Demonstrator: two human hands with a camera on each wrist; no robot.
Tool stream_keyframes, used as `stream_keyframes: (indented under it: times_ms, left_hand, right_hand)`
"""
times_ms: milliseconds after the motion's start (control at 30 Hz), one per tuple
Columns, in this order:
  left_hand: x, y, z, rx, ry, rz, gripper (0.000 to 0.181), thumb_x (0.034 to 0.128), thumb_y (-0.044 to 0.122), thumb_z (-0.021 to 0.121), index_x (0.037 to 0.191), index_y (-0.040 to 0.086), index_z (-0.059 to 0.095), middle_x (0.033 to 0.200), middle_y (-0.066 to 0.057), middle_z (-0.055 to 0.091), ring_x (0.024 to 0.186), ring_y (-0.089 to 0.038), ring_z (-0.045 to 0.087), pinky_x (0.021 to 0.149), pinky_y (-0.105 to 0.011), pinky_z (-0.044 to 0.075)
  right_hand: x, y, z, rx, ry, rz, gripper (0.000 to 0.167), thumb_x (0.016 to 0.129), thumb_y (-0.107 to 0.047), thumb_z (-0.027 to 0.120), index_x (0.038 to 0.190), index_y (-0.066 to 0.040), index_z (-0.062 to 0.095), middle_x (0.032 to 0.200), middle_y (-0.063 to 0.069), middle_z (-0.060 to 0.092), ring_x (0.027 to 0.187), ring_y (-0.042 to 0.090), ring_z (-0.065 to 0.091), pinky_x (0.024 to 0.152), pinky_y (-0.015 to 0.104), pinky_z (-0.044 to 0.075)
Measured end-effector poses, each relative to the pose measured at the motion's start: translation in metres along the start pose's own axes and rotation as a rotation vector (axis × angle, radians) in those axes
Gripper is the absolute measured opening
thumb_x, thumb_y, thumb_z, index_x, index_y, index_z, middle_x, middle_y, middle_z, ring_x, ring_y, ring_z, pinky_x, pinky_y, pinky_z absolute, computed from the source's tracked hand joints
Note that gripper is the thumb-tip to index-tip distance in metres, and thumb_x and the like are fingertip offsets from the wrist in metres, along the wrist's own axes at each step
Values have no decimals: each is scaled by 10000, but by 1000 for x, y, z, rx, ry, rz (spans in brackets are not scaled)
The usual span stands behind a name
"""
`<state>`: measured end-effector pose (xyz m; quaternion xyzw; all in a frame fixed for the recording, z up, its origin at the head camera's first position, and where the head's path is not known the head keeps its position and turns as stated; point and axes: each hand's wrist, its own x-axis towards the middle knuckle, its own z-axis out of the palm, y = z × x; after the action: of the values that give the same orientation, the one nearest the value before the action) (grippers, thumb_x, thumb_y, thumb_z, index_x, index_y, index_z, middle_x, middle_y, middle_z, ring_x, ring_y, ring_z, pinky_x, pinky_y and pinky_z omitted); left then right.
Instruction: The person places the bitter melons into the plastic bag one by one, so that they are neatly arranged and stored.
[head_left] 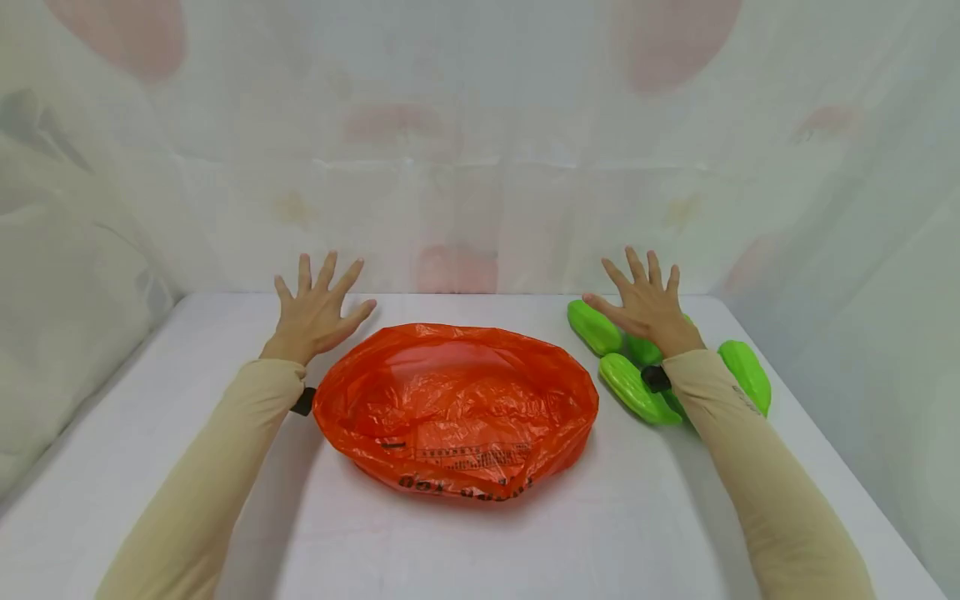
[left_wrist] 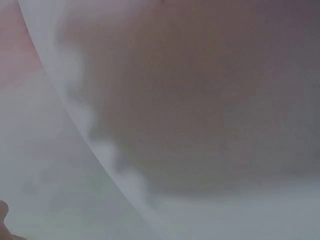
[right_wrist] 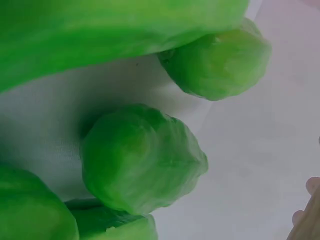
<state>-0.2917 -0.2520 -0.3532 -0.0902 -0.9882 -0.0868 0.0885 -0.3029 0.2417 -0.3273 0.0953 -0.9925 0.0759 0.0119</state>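
A red plastic bag (head_left: 465,404) with dark printing lies on the white table, its wide mouth facing up. Beyond its left end, my left hand (head_left: 313,318) is held with fingers spread, touching nothing that I can make out. My right hand (head_left: 647,310) is likewise spread, above several green, ridged, gourd-like vegetables (head_left: 633,387) on the right side. The hand and forearm partly cover them. In the right wrist view the green vegetables (right_wrist: 145,160) appear close up, with fingertips (right_wrist: 313,186) at the right edge. The left wrist view shows mostly a blurred shadow, plus a bit of finger (left_wrist: 4,212).
The white table (head_left: 360,550) ends at a pale, faintly patterned curtain (head_left: 480,208) behind. Similar sheets (head_left: 862,275) hang on both sides. Another green vegetable (head_left: 746,375) lies right of the right forearm, near the table's side edge.
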Motion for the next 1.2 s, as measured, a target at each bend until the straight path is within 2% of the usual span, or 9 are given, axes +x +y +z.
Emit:
stream_keyframes:
  times_ms: [367,567,933,1200]
  left_hand:
    - [-11,-4,-5,-2,40,13,780,954,677,363,1601,318,115,1669,-180,21,1485,-542,-82,1054,-831,-77]
    - [-20,-6,-4,-8,54,14,774,956,671,368,1600,329,109,1669,-178,44,1487,-545,-41,1060,-834,-33]
    - [-31,0,-6,-74,11,1,783,958,690,348,1601,328,87,1676,-149,13,1488,-540,-49,1075,-820,-21]
    - [-41,4,-12,-105,26,15,752,974,652,370,1601,308,137,1667,-171,92,1487,-544,30,1108,-793,30]
  right_hand:
    - [-13,-6,-2,-17,20,-29,861,939,-708,355,1605,-205,144,1669,182,-45,1507,474,-114,1135,722,-137]
    - [-20,-6,0,-7,33,-45,866,936,-724,342,1606,-216,136,1670,176,-45,1508,477,-100,1136,726,-125]
    - [-38,-12,1,26,72,-74,839,947,-697,363,1599,-201,183,1670,178,12,1508,482,-26,1149,733,-42]
    - [-52,-14,5,61,106,-87,822,954,-671,385,1592,-183,214,1666,184,49,1506,487,12,1149,737,15]
